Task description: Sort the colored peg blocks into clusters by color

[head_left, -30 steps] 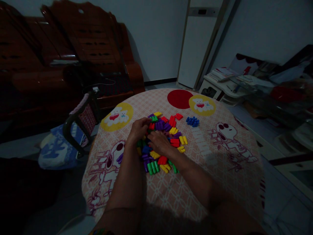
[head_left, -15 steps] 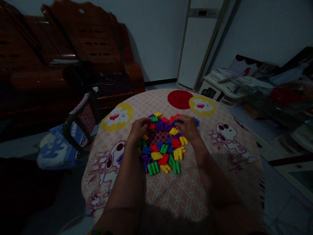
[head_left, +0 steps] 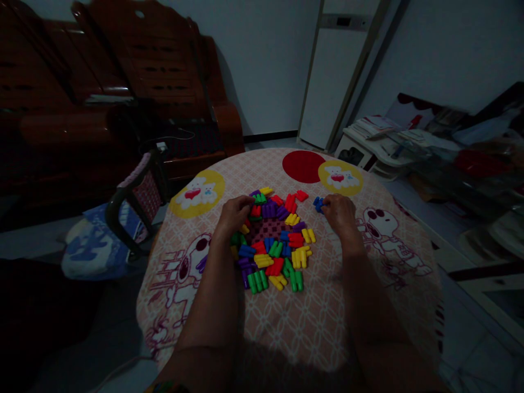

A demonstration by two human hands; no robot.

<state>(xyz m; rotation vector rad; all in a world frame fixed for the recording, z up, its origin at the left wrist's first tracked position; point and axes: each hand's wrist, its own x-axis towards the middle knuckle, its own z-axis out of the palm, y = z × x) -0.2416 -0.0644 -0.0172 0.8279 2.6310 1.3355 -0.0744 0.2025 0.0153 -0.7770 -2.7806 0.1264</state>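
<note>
One round desk (head_left: pixel 315 316) in a pretty dim room, fully covered by a pinkish lattice tablecloth (head_left: pixel 245 169), with a cartoon dog print (head_left: pixel 380 221) on the right side, another on the left, plus yellow bear circles (head_left: pixel 340 177) and a plain red circle (head_left: pixel 303 166) toward the far edge. Beyond that, glossy wooden seating (head_left: pixel 143 54) on the left, a pale wall (head_left: pixel 266 60), and a tall white unit (head_left: pixel 327 82) with a small dark display. Chair (head_left: pixel 145 196) with a pink woven back just beside the desk on the left; low white cabinet (head_left: pixel 368 143) on the right, loaded with papers (head_left: pixel 370 130). Now the blue blocks (head_left: pixel 317 204): on the right half of the desk, a bit apart from a loose ring of multicolored blocks (head_left: pixel 276 267) in the middle. Long axis roughly sideways, as far as visible, exposed end poking left, other end hidden. Right hand (head_left: pixel 340 212) just to the right, fingers (head_left: pixel 331 203) pinched onto that hidden end. Left hand (head_left: pixel 236 215) at the far left of the ring, curled, fingertips right up against a green block (head_left: pixel 258 199); honestly can't tell gripping from just resting. Near-edge green piece (head_left: pixel 257 281) with tubes pointing more or less toward the person.
</note>
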